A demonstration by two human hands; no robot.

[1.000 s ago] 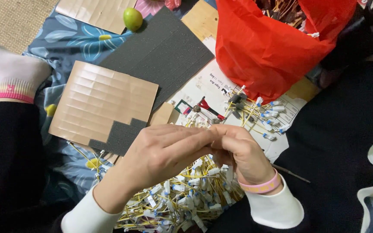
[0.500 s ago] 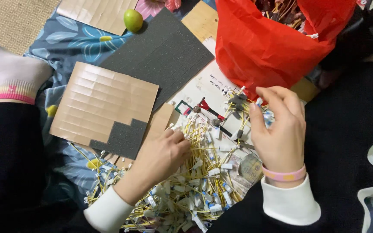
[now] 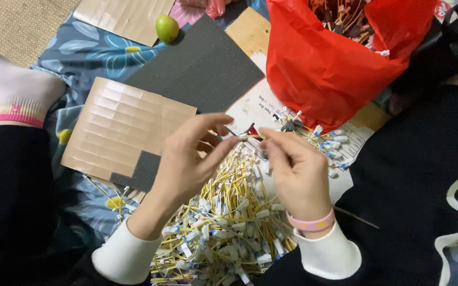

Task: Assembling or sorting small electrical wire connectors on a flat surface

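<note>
Above the heap of yellow wires (image 3: pixel 223 222) on the floor, the left hand (image 3: pixel 189 159) and right hand (image 3: pixel 295 169) meet, fingertips of both pinched narrowly on one small white-tipped wire piece (image 3: pixel 245 136) just below the red bag (image 3: pixel 335 63).

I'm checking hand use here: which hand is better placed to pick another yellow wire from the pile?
Probably the left hand: it hovers directly over the pile of yellow wires. The right hand sits at the pile's far edge. Both pinch one small wire piece between them.
</note>
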